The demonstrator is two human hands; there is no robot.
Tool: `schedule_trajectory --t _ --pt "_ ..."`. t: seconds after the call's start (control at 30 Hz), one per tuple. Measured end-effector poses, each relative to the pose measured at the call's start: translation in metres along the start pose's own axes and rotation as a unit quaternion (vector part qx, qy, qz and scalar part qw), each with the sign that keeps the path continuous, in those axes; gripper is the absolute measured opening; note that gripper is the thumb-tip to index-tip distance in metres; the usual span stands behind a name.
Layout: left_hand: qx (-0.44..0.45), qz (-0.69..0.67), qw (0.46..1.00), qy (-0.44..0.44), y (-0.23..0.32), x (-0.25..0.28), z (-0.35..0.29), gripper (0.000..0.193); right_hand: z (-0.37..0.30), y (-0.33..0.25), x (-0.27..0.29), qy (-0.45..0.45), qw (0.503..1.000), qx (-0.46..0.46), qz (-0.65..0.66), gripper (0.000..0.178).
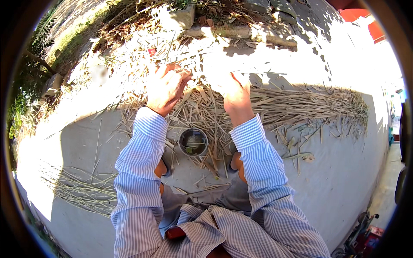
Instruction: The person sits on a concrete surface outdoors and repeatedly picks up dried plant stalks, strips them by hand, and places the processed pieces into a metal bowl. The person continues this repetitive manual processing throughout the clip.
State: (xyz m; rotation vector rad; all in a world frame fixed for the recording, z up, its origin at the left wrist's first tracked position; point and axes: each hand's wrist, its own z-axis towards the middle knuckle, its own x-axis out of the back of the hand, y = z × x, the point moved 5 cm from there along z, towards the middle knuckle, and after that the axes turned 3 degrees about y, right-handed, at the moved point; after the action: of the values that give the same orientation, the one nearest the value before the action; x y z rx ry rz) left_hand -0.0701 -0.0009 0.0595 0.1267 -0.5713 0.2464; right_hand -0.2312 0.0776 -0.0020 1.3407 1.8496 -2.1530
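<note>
Out in front of me, my left hand is closed, its fingertips pinched together over the straw litter. Beside it to the right, my right hand is closed too, partly washed out by sunlight. A thin dark strip shows just right of that hand; glare hides whether the hand grips it. What either hand pinches is too bright to make out. Below and between my forearms stands a dark round pot of murky liquid with leaf bits in it. Loose dry stalks and husks lie around the pot and beneath my hands.
A thick bundle of dry stalks stretches right across the concrete. Thinner pale stalks lie at the lower left. Bricks and stone blocks edge the far side. Something red and mechanical stands at the lower right.
</note>
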Motion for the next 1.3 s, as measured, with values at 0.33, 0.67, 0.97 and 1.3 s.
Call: schedule_trajectory --t 0.33,0.67,0.97,1.3 --pt "0.428 -0.362 0.780 0.278 -0.091 0.047 -0.017 0.011 0.012 0.016 0.028 0.078 0.997 0.010 0.000 0.010" --pt "0.273 0.244 0.930 0.026 -0.120 0.087 -0.047 0.031 0.008 -0.008 0.014 0.000 0.997 -0.018 -0.081 0.010" --pt "0.159 -0.129 0.965 -0.166 -0.019 -0.001 -0.014 0.013 0.006 0.012 -0.006 -0.025 0.999 -0.035 -0.022 0.021" --pt "0.388 -0.301 0.836 -0.245 -0.029 -0.002 -0.034 0.028 0.017 -0.025 0.011 -0.031 0.996 0.064 -0.051 0.025"
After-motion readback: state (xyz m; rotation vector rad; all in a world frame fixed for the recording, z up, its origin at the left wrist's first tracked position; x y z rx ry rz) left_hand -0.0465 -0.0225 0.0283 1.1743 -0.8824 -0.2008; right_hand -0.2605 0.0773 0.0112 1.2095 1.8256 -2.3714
